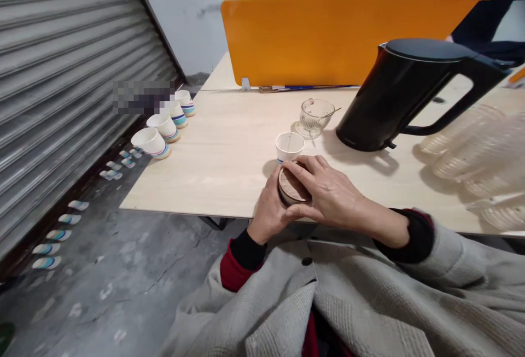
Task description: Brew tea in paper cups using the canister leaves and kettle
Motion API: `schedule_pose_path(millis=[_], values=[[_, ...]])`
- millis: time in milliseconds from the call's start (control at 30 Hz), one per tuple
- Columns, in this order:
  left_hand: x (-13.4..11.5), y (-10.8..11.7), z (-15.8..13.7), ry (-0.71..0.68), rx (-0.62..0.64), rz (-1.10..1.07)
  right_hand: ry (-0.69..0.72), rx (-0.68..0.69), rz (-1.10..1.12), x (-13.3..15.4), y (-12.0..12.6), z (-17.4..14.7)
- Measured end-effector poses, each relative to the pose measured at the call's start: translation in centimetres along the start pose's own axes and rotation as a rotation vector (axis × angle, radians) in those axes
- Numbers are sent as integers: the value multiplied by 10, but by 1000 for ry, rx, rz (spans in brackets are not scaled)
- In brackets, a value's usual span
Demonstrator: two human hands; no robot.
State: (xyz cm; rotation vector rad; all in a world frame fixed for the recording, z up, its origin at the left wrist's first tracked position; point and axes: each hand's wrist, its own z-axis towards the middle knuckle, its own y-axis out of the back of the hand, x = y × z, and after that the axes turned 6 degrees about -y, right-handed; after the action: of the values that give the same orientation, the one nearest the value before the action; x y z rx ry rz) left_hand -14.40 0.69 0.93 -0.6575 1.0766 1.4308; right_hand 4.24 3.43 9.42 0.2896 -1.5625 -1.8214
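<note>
A small round jar with a brown wooden lid [292, 187] rests at the near edge of the light wooden table [229, 154]. My left hand [268, 209] wraps around the jar's side from the left. My right hand [328, 190] lies over the lid, fingers curled round its rim. Just behind the jar stands a white paper cup [289, 147] with a thin stick in it. Further back is a clear glass cup [315, 116] holding a spoon, and to its right a black electric kettle [406, 94].
Several striped paper cups [164, 127] stand along the table's left edge, and more lie on the concrete floor [57, 231] by the roller shutter. An orange divider panel [340, 34] stands behind. Stacked clear plastic cups [476, 154] lie at right. Another person's dark sleeve [484, 23] shows at top right.
</note>
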Motion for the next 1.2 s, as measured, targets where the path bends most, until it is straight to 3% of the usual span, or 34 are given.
schedule_pose_path(millis=[333, 733, 933, 1033, 1200], values=[[-6, 1, 3, 35, -27, 114, -31, -110, 143, -1, -21, -2], [-9, 0, 5, 99, -50, 64, -112, -157, 373, -6, -3, -2], [-7, 1, 4, 21, -45, 73, -326, -342, 231, -47, -1, -22], [-6, 1, 3, 18, -37, 63, -409, -281, 87, -78, -21, -36], [-4, 2, 2, 12, -44, 79, -386, -167, -75, -104, -47, -53]])
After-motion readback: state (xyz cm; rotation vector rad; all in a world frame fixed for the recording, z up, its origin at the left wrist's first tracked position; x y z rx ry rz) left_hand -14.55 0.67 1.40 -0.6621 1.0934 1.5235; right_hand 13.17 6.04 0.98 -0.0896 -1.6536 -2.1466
